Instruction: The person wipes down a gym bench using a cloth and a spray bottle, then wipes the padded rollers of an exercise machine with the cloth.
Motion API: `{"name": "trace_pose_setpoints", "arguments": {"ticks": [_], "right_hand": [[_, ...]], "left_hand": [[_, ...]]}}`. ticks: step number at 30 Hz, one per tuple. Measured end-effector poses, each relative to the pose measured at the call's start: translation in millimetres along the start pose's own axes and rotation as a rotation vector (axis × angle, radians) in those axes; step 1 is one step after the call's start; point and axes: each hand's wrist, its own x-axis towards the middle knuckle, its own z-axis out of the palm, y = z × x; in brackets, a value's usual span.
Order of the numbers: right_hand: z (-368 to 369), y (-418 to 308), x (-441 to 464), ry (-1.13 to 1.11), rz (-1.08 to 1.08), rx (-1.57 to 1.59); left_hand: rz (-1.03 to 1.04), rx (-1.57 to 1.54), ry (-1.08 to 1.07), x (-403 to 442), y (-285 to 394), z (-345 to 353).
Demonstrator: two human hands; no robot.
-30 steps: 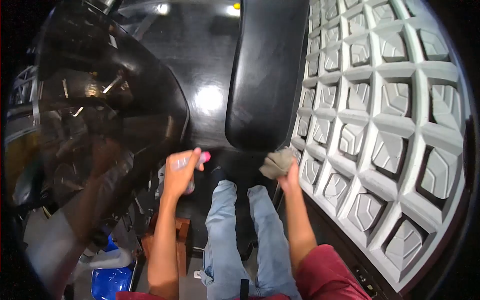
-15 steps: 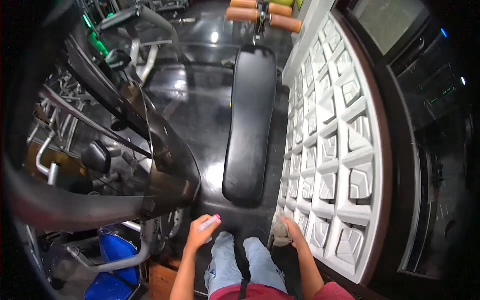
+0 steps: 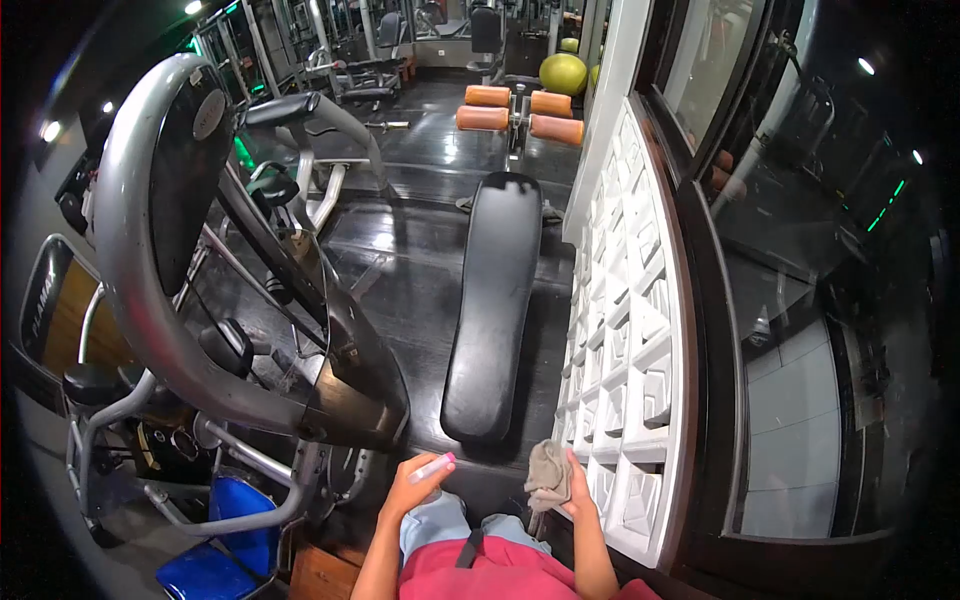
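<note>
My left hand is closed around a small clear bottle with a pink cap, held tilted at waist height. In my right hand is a crumpled grey-beige cloth, bunched at the fingers and hanging down a little. Just ahead of both hands lies a long black padded bench, its near end a short way beyond the bottle and cloth. Neither hand touches the bench. At its far end stand orange foam rollers on a metal post.
To the left rises a large grey-framed exercise machine, with a blue seat below it. A white patterned wall panel and dark-framed windows run along the right. A wooden box sits near my left leg; a green exercise ball is farther back.
My view has tipped up, showing more of the room. The cloth has come up and turned more into sight in my right hand; the bottle stays in my left.
</note>
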Motion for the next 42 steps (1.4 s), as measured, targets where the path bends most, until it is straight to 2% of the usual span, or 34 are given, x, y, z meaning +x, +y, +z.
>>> {"name": "trace_pose_setpoints", "arguments": {"ticks": [1,5,7,10,14,18,22,23,24,26,30,32,35,37,40,42], "right_hand": [[5.1,-3.3,-2.3,-0.083,-0.014,0.115],[5.4,-2.1,3.8,-0.071,-0.065,0.089],[0.0,-4.1,19.4,-0.151,-0.073,-0.197],[3.9,-6.0,37.0,-0.142,-0.009,-0.227],[11.1,6.0,68.2,-0.005,0.007,-0.023],[38.7,8.1,92.6,0.144,-0.069,-0.106],[75.0,-6.3,117.7,0.154,-0.127,-0.158],[92.0,-9.9,120.6,0.227,-0.144,-0.188],[92.7,-10.6,128.7,0.227,-0.145,-0.183],[89.2,-15.3,146.8,0.188,-0.089,-0.131],[107.9,-31.1,176.8,0.217,-0.08,-0.262],[135.7,-47.5,182.3,0.149,-0.072,-0.235],[168.1,-61.5,204.3,0.091,-0.212,-0.271],[192.2,-73.6,220.4,0.075,-0.213,-0.263],[214.7,-89.4,263.5,0.095,-0.169,-0.295],[225.9,-103.3,296.8,0.071,-0.063,-0.356]], "left_hand": [[0.008,0.005,0.0,1.1,-1.5,-0.4],[0.013,0.01,0.026,7.1,4.4,-6.7],[-0.012,0.007,-0.01,17.7,4.1,-17.4],[-0.024,-0.005,-0.03,41.7,3.2,-32.3],[0.008,0.027,-0.064,81.4,20.7,-57.5],[-0.002,-0.011,-0.07,125.6,35.7,-85.6],[0.104,0.077,-0.049,165.3,44.1,-115.5],[0.147,0.107,-0.021,172.2,48.3,-123.9],[0.189,0.134,0.011,178.1,52.7,-131.2],[0.148,0.106,0.026,186.4,61.8,-142.7],[0.228,0.098,0.005,204.9,84.5,-162.7],[0.228,0.131,-0.021,214.2,88.3,-168.0],[0.203,0.127,0.0,234.0,94.2,-167.8],[0.214,0.134,0.049,246.7,102.9,-168.1],[0.213,0.126,0.065,273.0,112.1,-171.2],[0.188,0.113,0.061,294.5,111.9,-175.1]]}}
